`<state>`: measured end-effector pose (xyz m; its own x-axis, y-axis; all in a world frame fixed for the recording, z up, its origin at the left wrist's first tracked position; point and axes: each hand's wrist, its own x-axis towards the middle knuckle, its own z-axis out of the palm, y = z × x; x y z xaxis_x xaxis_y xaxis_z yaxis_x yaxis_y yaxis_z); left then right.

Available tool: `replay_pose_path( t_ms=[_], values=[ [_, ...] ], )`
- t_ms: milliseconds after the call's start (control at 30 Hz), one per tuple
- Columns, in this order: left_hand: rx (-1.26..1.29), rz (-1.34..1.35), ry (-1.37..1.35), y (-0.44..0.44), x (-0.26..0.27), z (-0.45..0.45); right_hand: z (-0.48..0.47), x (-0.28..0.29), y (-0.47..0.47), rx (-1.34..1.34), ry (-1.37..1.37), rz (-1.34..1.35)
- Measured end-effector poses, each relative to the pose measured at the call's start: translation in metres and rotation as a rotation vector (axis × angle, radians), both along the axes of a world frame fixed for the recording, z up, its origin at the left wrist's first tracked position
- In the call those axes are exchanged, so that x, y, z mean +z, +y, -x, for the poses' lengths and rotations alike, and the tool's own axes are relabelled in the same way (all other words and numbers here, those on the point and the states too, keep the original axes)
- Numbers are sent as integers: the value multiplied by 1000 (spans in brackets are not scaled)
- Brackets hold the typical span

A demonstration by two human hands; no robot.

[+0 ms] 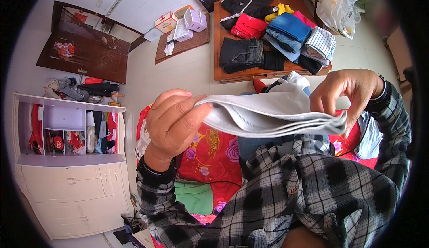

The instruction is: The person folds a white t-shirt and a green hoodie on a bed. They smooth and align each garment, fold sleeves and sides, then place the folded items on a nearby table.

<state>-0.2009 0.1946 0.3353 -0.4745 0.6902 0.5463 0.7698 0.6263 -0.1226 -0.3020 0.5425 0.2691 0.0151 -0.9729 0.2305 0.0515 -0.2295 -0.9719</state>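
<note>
A white cloth garment point(268, 109) is stretched sideways in front of my chest, its layered hem edges facing me. My left hand point(177, 124) pinches one end between thumb and fingers. At the other end my right hand point(348, 94) grips the layers, fingers on top and thumb at the near side. A row of stitching shows inside the open fold. The rest of the garment hangs away from me over my legs, and I cannot tell which kind of garment it is.
Ahead, a low wooden table point(219, 57) bears folded black jeans point(241, 53), a stack of blue denim point(288, 27), striped cloth point(320, 42) and red cloth point(248, 26). Beneath me lies a red floral bedcover point(209, 154) with green cloth point(194, 196). A white wardrobe point(73, 184) stands left.
</note>
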Motion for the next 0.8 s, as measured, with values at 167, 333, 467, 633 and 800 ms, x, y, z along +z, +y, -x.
replay_pose_path(
  t_ms=[167,333,467,633,800],
  values=[
    [-18,6,-19,-1,1,0,-7,3,-4,-65,11,-27],
    [-5,14,-94,-4,8,-10,12,37,15,-812,-67,-182],
    [-57,-35,-310,-3,7,-14,44,31,-6,-726,181,88],
    [58,-160,-532,-3,6,-21,55,13,-47,-905,21,203],
    [136,-324,-609,-11,10,-26,65,18,-73,-866,184,500]
  ],
)
